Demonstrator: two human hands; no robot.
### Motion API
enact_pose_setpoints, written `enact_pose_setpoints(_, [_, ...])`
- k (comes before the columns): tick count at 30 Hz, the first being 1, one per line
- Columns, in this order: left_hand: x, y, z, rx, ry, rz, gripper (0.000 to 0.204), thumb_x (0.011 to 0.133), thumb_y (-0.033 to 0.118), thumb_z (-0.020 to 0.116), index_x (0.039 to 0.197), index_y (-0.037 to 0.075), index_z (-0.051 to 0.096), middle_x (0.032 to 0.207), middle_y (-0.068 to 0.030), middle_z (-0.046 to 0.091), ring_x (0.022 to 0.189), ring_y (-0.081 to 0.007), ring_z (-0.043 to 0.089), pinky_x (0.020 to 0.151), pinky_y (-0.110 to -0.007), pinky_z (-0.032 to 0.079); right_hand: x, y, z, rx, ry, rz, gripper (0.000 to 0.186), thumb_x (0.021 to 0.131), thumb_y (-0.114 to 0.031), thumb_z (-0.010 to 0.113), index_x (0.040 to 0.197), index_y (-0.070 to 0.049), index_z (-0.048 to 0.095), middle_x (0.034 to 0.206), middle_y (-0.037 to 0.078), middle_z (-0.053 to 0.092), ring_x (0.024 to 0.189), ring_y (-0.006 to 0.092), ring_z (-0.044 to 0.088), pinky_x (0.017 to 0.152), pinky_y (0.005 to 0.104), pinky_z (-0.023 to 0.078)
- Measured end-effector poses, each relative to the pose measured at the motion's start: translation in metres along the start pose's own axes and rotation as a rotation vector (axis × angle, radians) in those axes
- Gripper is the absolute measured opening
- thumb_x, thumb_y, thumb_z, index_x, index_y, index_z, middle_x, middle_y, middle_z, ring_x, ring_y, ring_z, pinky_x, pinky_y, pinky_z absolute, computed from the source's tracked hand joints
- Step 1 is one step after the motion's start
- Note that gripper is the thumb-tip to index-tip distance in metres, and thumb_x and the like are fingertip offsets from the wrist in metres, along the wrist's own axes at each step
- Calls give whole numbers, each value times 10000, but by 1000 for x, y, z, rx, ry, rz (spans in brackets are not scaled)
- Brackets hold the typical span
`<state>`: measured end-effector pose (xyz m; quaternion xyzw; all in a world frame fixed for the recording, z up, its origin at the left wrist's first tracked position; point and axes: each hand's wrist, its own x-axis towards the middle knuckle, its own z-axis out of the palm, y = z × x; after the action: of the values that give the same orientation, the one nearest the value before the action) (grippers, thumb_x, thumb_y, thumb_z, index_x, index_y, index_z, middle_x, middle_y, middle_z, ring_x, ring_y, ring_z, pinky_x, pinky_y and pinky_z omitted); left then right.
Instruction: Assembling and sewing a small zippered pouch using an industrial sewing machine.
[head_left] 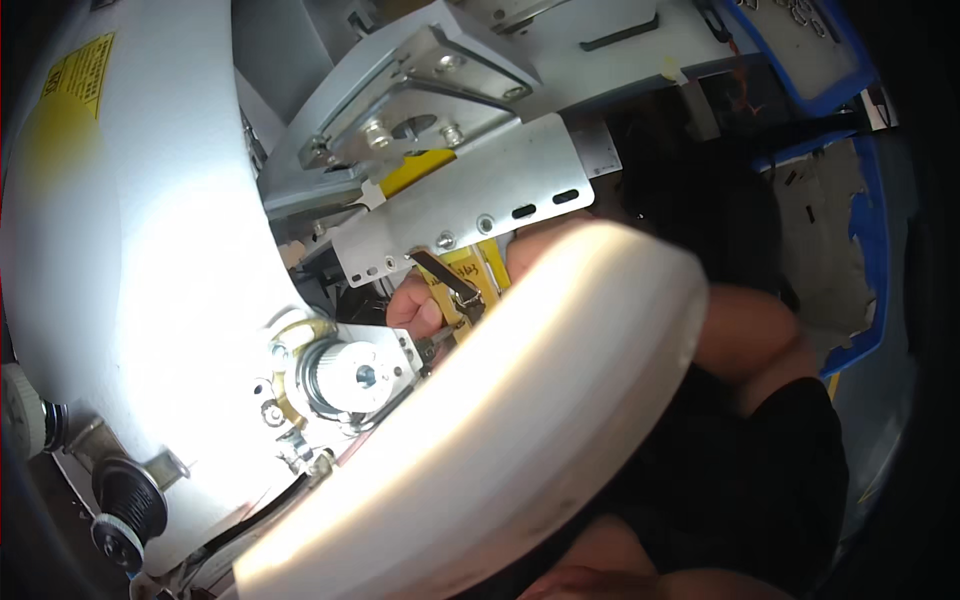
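Observation:
A yellow plate (458,268), with handwriting and a dark lever-like fitting on it, lies under a slotted metal bracket. At its left edge is my left hand (413,306), fingers curled and thumb against the plate. On the plate's other side, part of my right hand (540,243) shows beneath the bracket. A pale curved machine cover (500,410) hides its fingers and much of both forearms. My right arm, in a short black sleeve, comes in from the right.
A large white machine body (170,270) fills the left, with a ribbed metal knob (352,376) near my left hand. Above stands the slotted metal bracket (550,165). Blue-edged trays (868,250) holding small parts are at the right. A black spool-like fitting (130,500) sits lower left.

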<state>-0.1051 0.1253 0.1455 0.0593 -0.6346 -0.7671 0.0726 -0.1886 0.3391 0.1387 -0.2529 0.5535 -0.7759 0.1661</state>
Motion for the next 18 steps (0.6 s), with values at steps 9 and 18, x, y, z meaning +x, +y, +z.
enact_pose_setpoints(9, [-7,-13,-20,-112,42,-64,440,930,196,700,1261,-82,617,1091,-191,742,881,-248,763,763,-330,643,-4,5,1,34,11,17,177,783,-49,659,671,19,540,611,132,542,531,194,510,531,360,409])
enact_pose_setpoints(18, [-2,23,15,-107,-2,-259,274,953,260,734,850,53,587,989,-200,742,814,-258,752,721,-367,637,-2,1,1,66,-1,8,145,793,-50,678,690,6,594,637,105,603,559,167,581,535,342,435])
